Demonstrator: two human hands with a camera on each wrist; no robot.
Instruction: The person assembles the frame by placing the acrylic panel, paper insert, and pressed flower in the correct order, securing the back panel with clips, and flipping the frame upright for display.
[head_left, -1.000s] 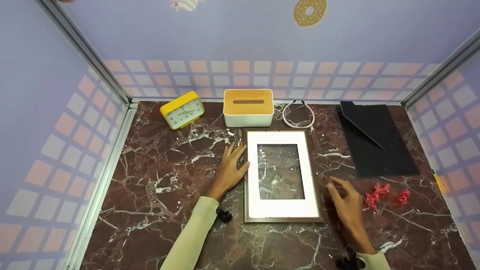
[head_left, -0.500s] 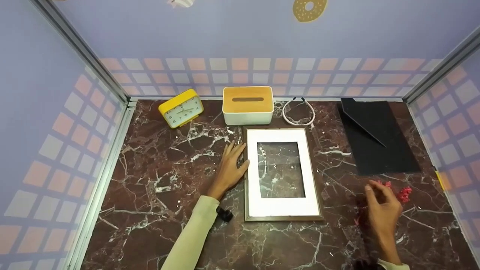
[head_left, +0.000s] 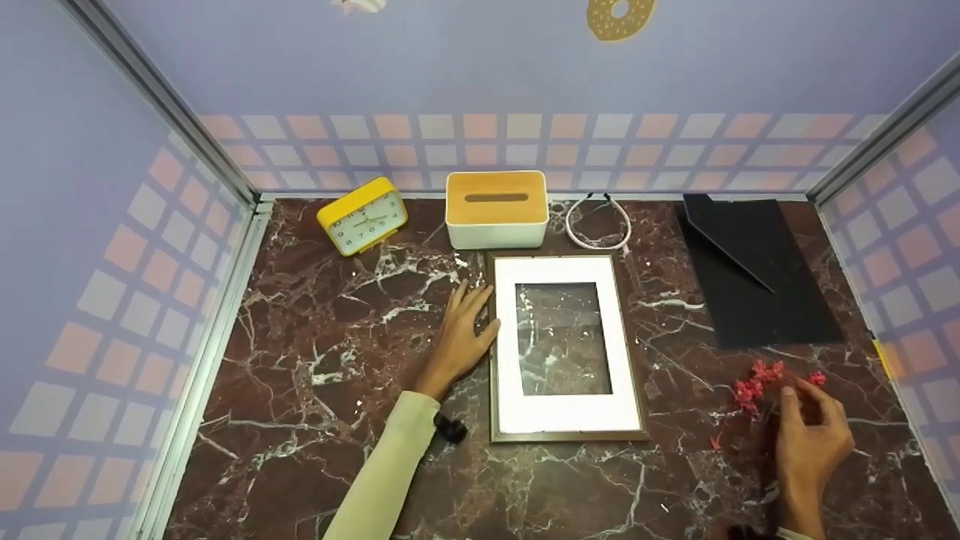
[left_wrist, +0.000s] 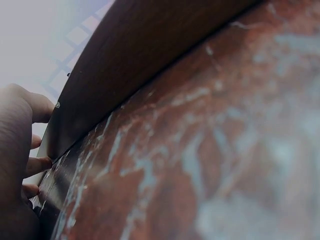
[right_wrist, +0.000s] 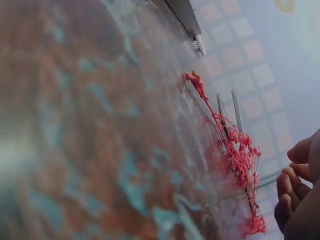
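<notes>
A picture frame (head_left: 566, 416) with a brown border and a white mat lies on the marble-patterned table, and the table shows through its window. Along its left side rests my left hand (head_left: 459, 341), fingers extended and thumb at the border. The left wrist view shows those fingertips (left_wrist: 44, 165) against the frame's dark side. My right hand (head_left: 814, 442) is over at the right, fingertips close to a sprig of pink-red dried flowers (head_left: 757, 386). In the right wrist view its fingers are loosely bent, with a gap between them and the flower sprig (right_wrist: 242, 160).
At the back stand a yellow alarm clock (head_left: 364, 217) and a white tissue box (head_left: 496, 236) with a wooden lid. Beside them lies a pale pink headband (head_left: 628, 225). A black backing board (head_left: 780, 315) with a raised stand flap lies at the right rear.
My right hand has moved rightward from beside the picture frame, passing over the dried flowers to their right side. My left hand has stayed at the frame's left edge.
</notes>
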